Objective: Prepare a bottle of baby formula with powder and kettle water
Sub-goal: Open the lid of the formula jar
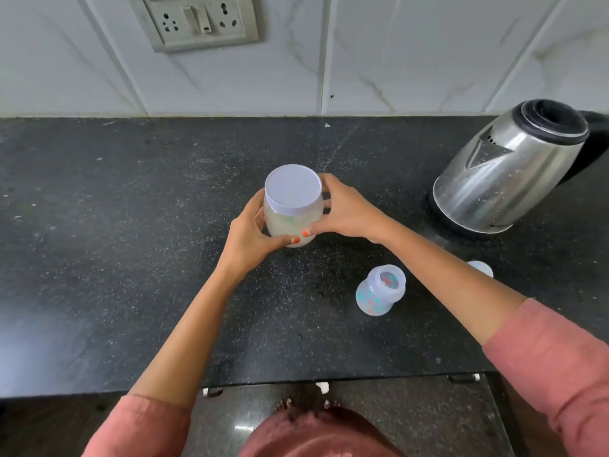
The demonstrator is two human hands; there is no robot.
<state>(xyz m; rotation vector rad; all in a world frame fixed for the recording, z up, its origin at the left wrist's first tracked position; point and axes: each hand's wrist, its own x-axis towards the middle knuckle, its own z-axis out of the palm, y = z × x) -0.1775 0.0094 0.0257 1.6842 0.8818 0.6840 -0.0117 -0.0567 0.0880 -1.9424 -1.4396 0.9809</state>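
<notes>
Looked down, through the head camera, on a black speckled stone counter (115, 258) backed by white marble-look wall tiles (395, 61), with a grey socket plate (197, 21) high on the wall. Held a round clear plastic jar (290, 225) near the middle of the counter between both hands. Wrapped the left hand (247, 235) round the near-left side and the right hand (346, 212) round the right side, both clamped on the body, thumbs nearly meeting across the front. Found the flat white lid (292, 189) seated on top, untouched by either hand.

Judged the step as opening the powder jar, with dosing not yet begun. Needed next: one hand steadying the body, the other moving up to unscrew or lift the lid.

Saw pale off-white powder filling much of the jar, plus a greenish shape inside, too blurred to name. Found the small translucent baby bottle with coloured print (379, 293) upright and uncapped, right of the jar and well apart from it; made out no powder or water inside. Glimpsed a small pale rounded piece (481, 267) behind the right forearm, perhaps the bottle's top. Noted the stainless-steel kettle with closed black lid (504, 179) at far right, contents hidden.
</notes>
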